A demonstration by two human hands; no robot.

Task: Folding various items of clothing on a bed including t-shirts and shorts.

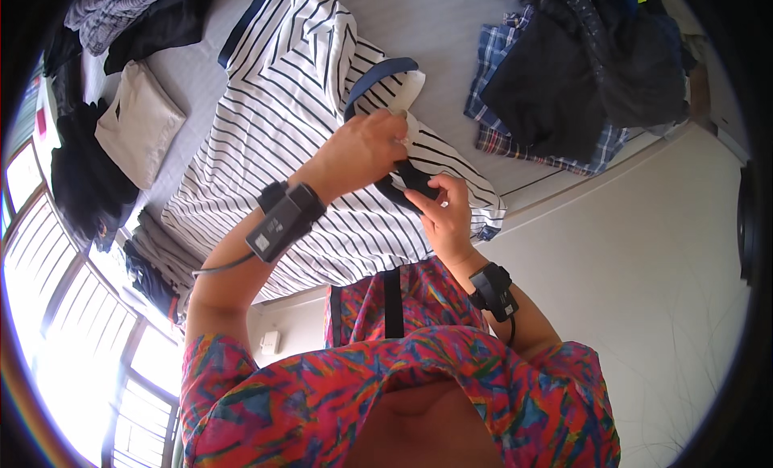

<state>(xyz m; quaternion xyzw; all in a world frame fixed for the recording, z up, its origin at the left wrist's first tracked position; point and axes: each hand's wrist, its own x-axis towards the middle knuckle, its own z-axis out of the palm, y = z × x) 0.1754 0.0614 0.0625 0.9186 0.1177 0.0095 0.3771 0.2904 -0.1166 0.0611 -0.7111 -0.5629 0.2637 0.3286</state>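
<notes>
A white polo shirt with dark stripes (284,148) lies spread in front of me, partly rumpled. Its navy collar (386,72) stands up in a curve at the right. My left hand (365,145) grips the shirt at the collar opening, fingers bent over the pale inner fabric. Just below and to the right, my right hand (448,217) pinches the dark lower part of the collar between thumb and fingers. A striped sleeve extends beyond the right hand. The fabric under my left palm is hidden.
The shirt rests on a grey sheet (444,21). At right lies a pile of dark and plaid clothes (543,99). A folded cream shirt (140,126) and black garments (90,172) are at left, near a barred window (54,244).
</notes>
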